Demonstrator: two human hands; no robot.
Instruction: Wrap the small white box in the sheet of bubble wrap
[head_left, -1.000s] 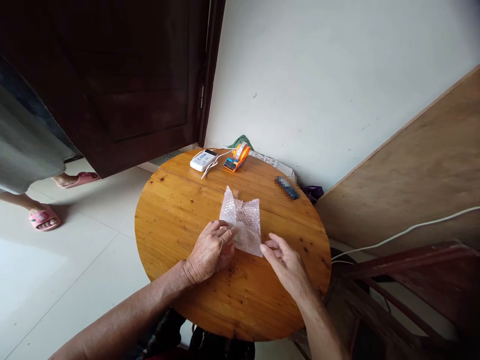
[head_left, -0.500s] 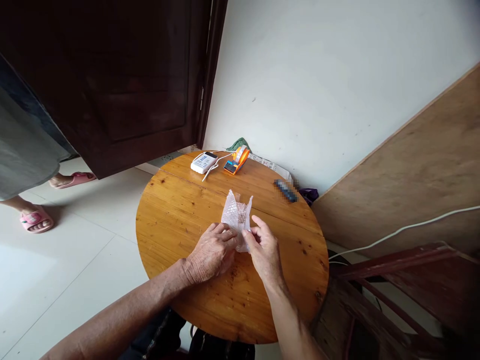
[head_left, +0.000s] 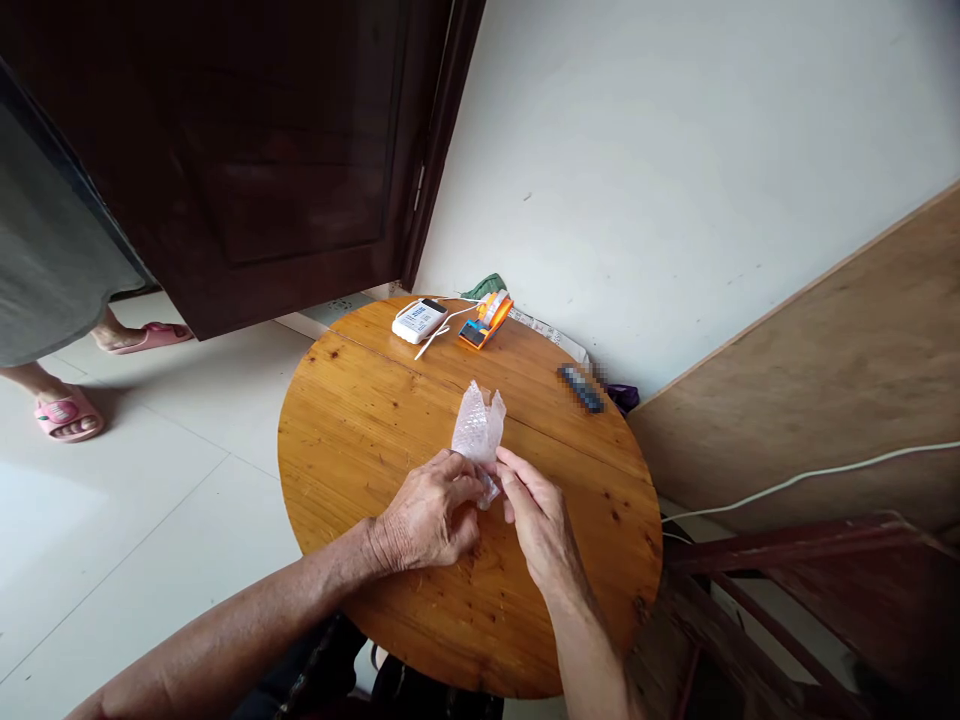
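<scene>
Left hand (head_left: 435, 510), fingers curled, holds folded bubble wrap (head_left: 475, 425); right hand (head_left: 541, 515) pinches its edge; contents, if any, hidden; on the table (head_left: 367, 440), orange dispenser (head_left: 478, 337) holds tape roll (head_left: 493, 303)

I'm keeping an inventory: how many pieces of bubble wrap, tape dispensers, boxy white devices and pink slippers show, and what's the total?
Bubble wrap: 1
Tape dispenser: 1
Boxy white device: 1
Pink slippers: 2
Total: 5
</scene>
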